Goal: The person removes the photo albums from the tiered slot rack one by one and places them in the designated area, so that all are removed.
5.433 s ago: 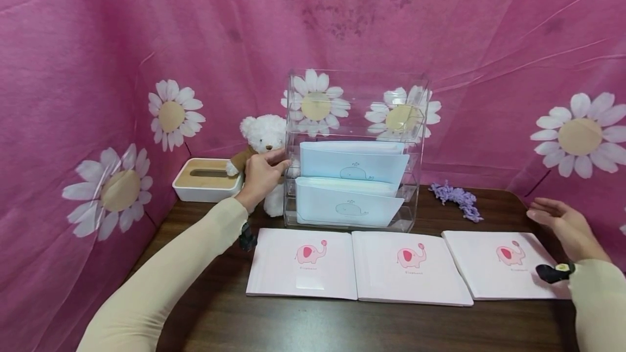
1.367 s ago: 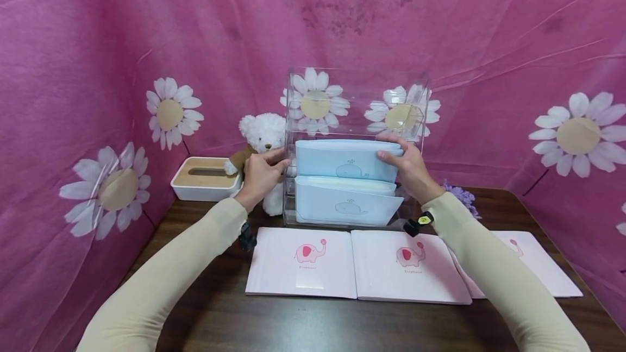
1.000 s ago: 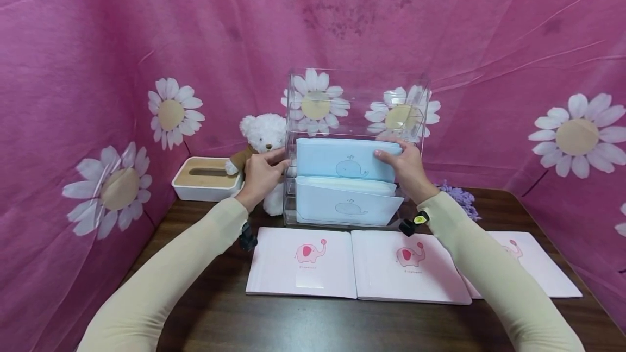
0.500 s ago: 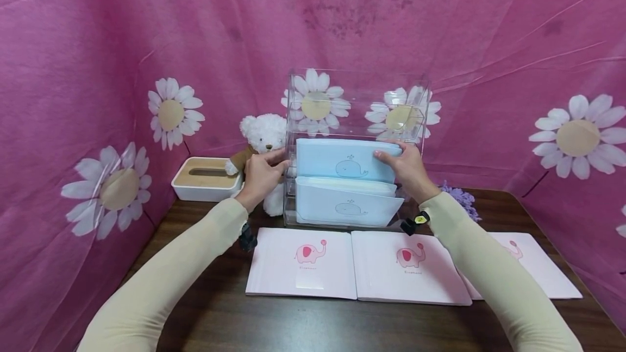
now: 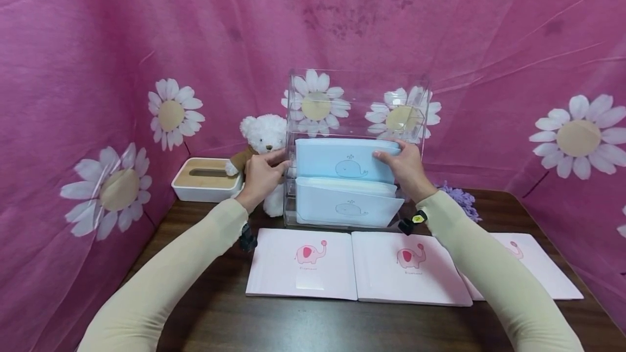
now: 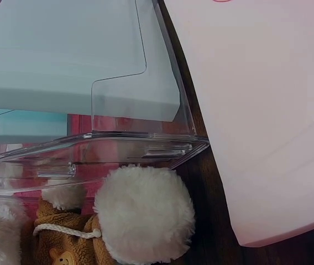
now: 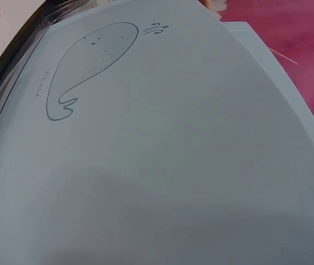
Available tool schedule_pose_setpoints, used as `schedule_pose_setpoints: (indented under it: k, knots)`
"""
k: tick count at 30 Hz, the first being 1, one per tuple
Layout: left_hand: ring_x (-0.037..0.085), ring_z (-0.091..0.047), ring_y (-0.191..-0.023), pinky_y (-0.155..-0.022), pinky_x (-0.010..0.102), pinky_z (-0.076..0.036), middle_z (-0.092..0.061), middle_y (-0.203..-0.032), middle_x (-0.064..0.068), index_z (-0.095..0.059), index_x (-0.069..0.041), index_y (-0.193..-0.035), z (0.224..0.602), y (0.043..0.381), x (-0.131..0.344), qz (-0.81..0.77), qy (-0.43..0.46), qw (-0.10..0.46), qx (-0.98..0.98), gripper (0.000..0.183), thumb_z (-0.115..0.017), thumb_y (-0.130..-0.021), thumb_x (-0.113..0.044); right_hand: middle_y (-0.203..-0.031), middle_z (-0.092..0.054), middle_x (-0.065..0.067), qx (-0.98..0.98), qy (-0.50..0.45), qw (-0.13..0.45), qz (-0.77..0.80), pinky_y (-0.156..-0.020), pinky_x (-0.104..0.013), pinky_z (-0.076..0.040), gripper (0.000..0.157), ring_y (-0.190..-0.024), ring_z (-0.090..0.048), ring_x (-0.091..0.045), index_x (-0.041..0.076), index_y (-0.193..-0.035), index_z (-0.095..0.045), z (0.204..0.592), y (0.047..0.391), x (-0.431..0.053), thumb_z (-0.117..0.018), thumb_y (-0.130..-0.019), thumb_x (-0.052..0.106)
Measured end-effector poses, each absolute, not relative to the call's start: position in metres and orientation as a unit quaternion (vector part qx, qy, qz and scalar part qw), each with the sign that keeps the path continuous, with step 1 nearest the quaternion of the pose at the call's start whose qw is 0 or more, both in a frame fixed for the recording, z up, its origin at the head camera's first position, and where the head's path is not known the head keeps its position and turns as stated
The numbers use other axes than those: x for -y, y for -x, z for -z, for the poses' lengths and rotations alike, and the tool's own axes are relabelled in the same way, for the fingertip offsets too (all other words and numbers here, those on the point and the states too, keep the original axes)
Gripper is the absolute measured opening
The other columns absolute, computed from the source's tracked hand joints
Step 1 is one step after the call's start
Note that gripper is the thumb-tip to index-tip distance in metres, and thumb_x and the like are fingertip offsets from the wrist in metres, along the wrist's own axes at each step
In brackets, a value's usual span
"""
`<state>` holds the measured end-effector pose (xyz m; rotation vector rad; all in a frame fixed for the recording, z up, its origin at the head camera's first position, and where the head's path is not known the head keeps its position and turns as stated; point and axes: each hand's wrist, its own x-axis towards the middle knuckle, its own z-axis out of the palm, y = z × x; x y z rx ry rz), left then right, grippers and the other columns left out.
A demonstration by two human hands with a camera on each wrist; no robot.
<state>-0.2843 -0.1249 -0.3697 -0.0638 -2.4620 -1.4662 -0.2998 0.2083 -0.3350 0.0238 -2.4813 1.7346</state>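
Observation:
A clear acrylic rack (image 5: 359, 81) stands at the back middle of the table. My left hand (image 5: 261, 175) holds its left side edge between thumb and forefinger. Two light-blue folders with whale drawings stand in the rack, one above the other. At the upper blue folder (image 5: 323, 161), my right hand (image 5: 408, 170) pinches the top right corner, thumb on the front and fingers behind. Just below it, the lower blue folder (image 5: 318, 205) leans in the front slot, its cover gaping at the top. The right wrist view is filled by a whale-printed cover (image 7: 162, 143).
Three pink elephant folders lie in a row in front of the rack: left folder (image 5: 279, 265), middle folder (image 5: 381, 273), right folder (image 5: 543, 265) partly under my right sleeve. A white teddy bear (image 5: 264, 129), wooden-lidded tissue box (image 5: 207, 192) and purple flowers (image 5: 462, 200) stand around it.
Over the longer span, my right hand came from the far right to the upper blue folder, gripped it and shifted it left and straighter. In the last second almost nothing moved.

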Motion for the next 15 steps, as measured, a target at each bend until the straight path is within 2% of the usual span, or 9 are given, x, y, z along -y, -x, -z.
schedule_pose_setpoints:
  k: [4,10,15]
  knots:
    - [0.014,-0.07,-0.101,-0.07,0.024,-0.055,-0.07,-0.132,0.003,-0.07,-0.027,-0.132,0.3713,0.2848,0.1246,0.5,0.02,0.139,0.855,0.04,-0.077,-0.092,-0.029,-0.136,-0.062,-0.018,0.815,-0.009,0.057,-0.577,-0.111,-0.05,-0.048,0.054,-0.11,-0.063,-0.02,0.006,-0.142,-0.058,0.3364,0.2992,-0.2086,-0.075,-0.094,0.025]
    - [0.014,-0.069,-0.086,-0.061,0.022,-0.052,-0.069,-0.134,0.003,-0.068,-0.027,-0.133,0.3713,0.2853,0.1238,0.504,0.022,0.137,0.852,0.041,-0.076,-0.093,-0.028,-0.125,-0.066,-0.013,0.812,-0.011,0.063,-0.58,-0.109,-0.05,-0.049,0.049,-0.103,-0.064,-0.015,0.005,-0.136,-0.062,0.335,0.2989,-0.2077,-0.075,-0.094,0.026]
    - [0.012,-0.069,-0.089,-0.062,0.021,-0.053,-0.07,-0.132,0.005,-0.069,-0.026,-0.132,0.371,0.286,0.1239,0.505,0.022,0.145,0.85,0.041,-0.077,-0.092,-0.028,-0.118,-0.067,-0.007,0.806,-0.016,0.065,-0.588,-0.108,-0.05,-0.05,0.046,-0.101,-0.065,-0.014,0.004,-0.134,-0.062,0.3332,0.2992,-0.2061,-0.074,-0.095,0.024]
